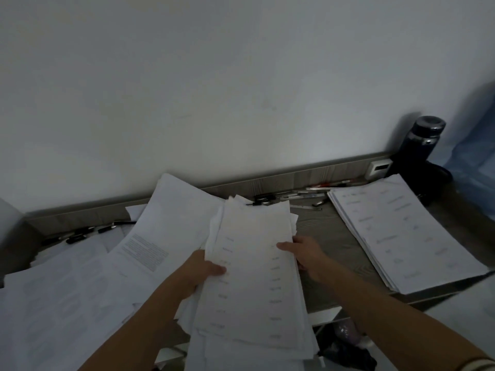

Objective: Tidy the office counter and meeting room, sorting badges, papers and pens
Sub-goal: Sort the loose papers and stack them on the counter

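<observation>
The grey counter [321, 231] bears a paper stack [401, 231] at right and loose sheets [67, 290] at left. Along its back edge lie pens [294, 195]; a bottle [420, 143] stands far right.

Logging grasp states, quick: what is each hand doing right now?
Left hand: grips the paper stack at its left edge.
Right hand: grips its right edge.

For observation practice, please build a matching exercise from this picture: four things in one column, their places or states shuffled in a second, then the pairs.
Things
1. paper bundle
2. neat paper stack
3. dark bottle
4. pens

Places or states
A. upright in the far right corner
B. scattered along the back edge of the counter
C. gripped by left hand and right hand
D. lying flat, right side of the counter

Pairs: 1-C, 2-D, 3-A, 4-B
</observation>
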`<control>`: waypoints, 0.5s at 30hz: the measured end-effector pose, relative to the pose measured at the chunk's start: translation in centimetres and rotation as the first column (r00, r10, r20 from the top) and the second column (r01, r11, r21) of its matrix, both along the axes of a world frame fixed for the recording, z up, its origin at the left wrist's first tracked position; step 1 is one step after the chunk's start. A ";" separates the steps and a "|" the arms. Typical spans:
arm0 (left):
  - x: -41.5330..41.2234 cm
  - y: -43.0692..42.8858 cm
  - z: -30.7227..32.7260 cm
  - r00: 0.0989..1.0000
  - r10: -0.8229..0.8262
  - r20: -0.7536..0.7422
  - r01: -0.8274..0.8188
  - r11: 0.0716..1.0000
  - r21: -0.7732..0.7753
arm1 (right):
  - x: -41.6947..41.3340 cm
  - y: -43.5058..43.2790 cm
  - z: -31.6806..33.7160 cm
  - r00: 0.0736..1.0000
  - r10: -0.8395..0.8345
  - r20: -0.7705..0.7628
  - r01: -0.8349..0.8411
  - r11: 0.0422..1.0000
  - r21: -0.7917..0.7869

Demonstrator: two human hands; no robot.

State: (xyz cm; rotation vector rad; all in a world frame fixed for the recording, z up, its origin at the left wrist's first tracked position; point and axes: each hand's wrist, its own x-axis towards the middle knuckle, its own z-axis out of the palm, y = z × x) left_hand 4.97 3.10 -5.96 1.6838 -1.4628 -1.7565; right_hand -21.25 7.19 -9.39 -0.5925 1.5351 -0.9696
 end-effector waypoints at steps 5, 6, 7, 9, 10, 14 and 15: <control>0.9 -0.4 6.3 0.988 0.007 -0.154 -0.050 0.960 -0.276 | -0.7 -1.3 4.0 0.999 0.004 0.034 0.004 0.972 -0.236; 1.1 -0.4 7.8 0.978 0.024 -0.207 -0.090 0.945 -0.316 | -0.8 -1.9 5.4 0.998 0.039 0.046 -0.025 0.959 -0.281; 1.4 -0.5 9.4 0.963 0.043 -0.267 -0.137 0.929 -0.344 | -0.6 -2.6 7.0 0.995 0.087 0.055 -0.065 0.945 -0.321; 1.9 -0.7 12.0 0.922 0.064 -0.381 -0.217 0.902 -0.374 | -0.3 -4.0 10.0 0.979 0.188 0.080 -0.143 0.909 -0.392; 2.2 -0.7 13.1 0.904 0.074 -0.421 -0.252 0.887 -0.386 | 0.0 -4.5 11.4 0.966 0.242 0.095 -0.180 0.887 -0.425; 4.5 -0.9 15.0 0.908 0.074 -0.413 -0.281 0.838 -0.467 | 2.3 -5.7 15.4 0.923 0.382 0.039 -0.313 0.808 -0.500; 4.9 -1.1 14.7 0.922 0.076 -0.381 -0.267 0.837 -0.479 | 2.6 -5.8 15.3 0.918 0.396 0.014 -0.335 0.794 -0.508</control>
